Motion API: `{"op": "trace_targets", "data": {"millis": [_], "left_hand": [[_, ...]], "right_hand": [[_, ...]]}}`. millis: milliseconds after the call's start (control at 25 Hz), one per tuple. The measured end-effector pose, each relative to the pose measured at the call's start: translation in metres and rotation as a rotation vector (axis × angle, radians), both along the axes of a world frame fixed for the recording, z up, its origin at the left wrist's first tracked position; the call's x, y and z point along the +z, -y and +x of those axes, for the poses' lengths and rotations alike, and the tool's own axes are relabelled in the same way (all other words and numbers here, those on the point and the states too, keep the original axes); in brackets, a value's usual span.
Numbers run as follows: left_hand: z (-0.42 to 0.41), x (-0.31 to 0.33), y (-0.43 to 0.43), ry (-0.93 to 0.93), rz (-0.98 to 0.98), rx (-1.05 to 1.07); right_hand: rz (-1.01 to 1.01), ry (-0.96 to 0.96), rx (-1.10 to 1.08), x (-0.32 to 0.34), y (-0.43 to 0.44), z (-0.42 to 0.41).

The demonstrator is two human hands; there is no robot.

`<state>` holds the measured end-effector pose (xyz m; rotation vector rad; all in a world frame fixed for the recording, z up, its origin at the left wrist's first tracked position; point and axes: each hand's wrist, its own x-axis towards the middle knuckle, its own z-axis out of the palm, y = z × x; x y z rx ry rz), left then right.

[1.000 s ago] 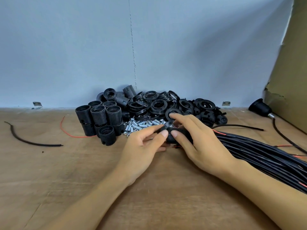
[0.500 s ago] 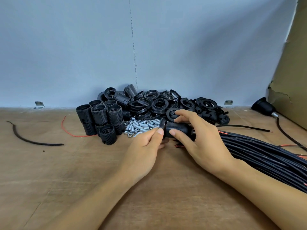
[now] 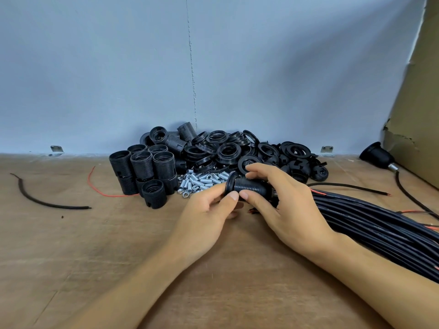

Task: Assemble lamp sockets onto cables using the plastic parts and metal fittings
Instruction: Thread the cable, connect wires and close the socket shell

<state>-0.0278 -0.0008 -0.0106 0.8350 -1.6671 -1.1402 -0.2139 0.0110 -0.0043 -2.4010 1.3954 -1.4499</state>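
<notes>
Your right hand point(image 3: 285, 205) curls its grip round the black threaded socket point(image 3: 250, 187) just above the desk point(image 3: 95, 245), your left hand point(image 3: 206, 222) pinching its flanged left end, metal fittings point(image 3: 202, 182) just beyond, cable bundle point(image 3: 380, 229) to the right.

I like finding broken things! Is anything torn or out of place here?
Yes. The cardboard on the right has a torn corner. A cable scrap and a red wire lie loose on the left, away from the bundle.
</notes>
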Motion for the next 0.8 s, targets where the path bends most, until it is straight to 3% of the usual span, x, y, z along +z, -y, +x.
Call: {"op": "trace_targets", "data": {"millis": [160,400,680,800], "left_hand": [[-0.0026,0.0003,-0.0040,0.119,-0.146,0.016],[0.0014,0.0008,-0.0046,0.186,-0.305,0.204],[0.0049,0.0049,-0.0037,0.200,-0.228,0.233],[0.0056,0.0033,-0.0005,0.197,-0.186,0.246]], "right_hand": [[-0.011,0.008,-0.007,0.0013,-0.0006,-0.0016],[-0.028,0.018,0.009,0.0023,-0.0016,0.0006],[0.079,-0.227,0.055,0.0040,-0.0044,-0.0068],[0.022,-0.320,-0.004,0.0057,-0.0065,-0.0049]]}}
